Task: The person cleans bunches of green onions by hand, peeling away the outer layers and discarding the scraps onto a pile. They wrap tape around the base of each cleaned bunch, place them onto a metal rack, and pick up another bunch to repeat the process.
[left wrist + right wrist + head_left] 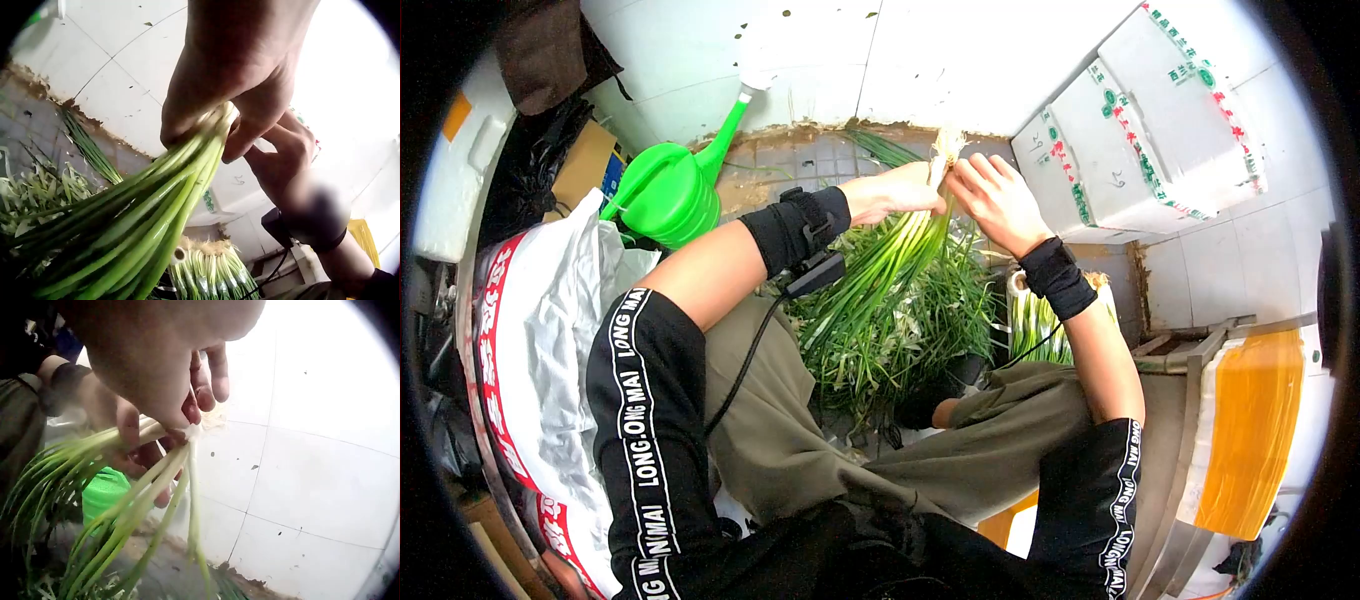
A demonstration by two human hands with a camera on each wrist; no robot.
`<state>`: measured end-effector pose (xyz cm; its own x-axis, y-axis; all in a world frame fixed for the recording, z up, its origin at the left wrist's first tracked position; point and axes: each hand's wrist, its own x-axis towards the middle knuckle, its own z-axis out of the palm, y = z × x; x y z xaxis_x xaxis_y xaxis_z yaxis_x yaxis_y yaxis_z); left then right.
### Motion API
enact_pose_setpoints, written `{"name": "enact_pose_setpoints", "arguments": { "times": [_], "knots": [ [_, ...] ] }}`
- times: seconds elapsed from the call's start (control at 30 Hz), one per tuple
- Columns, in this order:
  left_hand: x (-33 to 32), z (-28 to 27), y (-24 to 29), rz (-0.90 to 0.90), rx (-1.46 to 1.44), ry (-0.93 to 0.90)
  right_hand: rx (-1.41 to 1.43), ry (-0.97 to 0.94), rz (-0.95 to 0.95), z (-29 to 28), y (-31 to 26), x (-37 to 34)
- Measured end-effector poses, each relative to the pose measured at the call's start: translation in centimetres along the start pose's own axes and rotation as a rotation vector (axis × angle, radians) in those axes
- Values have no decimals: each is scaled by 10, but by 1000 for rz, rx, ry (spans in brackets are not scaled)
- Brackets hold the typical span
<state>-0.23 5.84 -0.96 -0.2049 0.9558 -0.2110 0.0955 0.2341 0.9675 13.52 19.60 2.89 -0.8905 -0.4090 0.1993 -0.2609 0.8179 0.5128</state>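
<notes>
A bunch of green onions (892,255) hangs from my left hand (895,190), gripped near the pale root ends, with the roots up and the green tops fanning down and left. My right hand (1000,205) is at the same ends, close beside the left. In the right wrist view, its thumb and fingertips pinch a white stalk (192,481) of the bunch. The left wrist view shows the long green leaves (162,206) spreading below my left hand. Under both hands lies a heap of loose green leaves and trimmings (890,345).
Tied green onions (1055,330) lie right of the heap. A green watering can (670,195) stands at the left by a white plastic sack (560,310). White foam boxes (1130,130) are stacked at the right. More long green stalks (90,147) lie along the tiled wall's foot.
</notes>
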Motion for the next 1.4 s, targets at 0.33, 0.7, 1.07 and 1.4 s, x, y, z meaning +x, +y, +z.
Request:
{"name": "enact_pose_setpoints", "arguments": {
  "times": [0.33,0.7,1.07,1.4],
  "knots": [
    [10,5,-18,-3,-92,-2,352,112,241,13,-3,-4],
    [15,10,-23,35,-292,67,973,239,798,17,-15,10],
    [24,11,-31,46,-252,118,827,356,739,22,-17,23],
    [8,17,-12,8,-268,175,765,319,677,23,-12,26]
  ]
}}
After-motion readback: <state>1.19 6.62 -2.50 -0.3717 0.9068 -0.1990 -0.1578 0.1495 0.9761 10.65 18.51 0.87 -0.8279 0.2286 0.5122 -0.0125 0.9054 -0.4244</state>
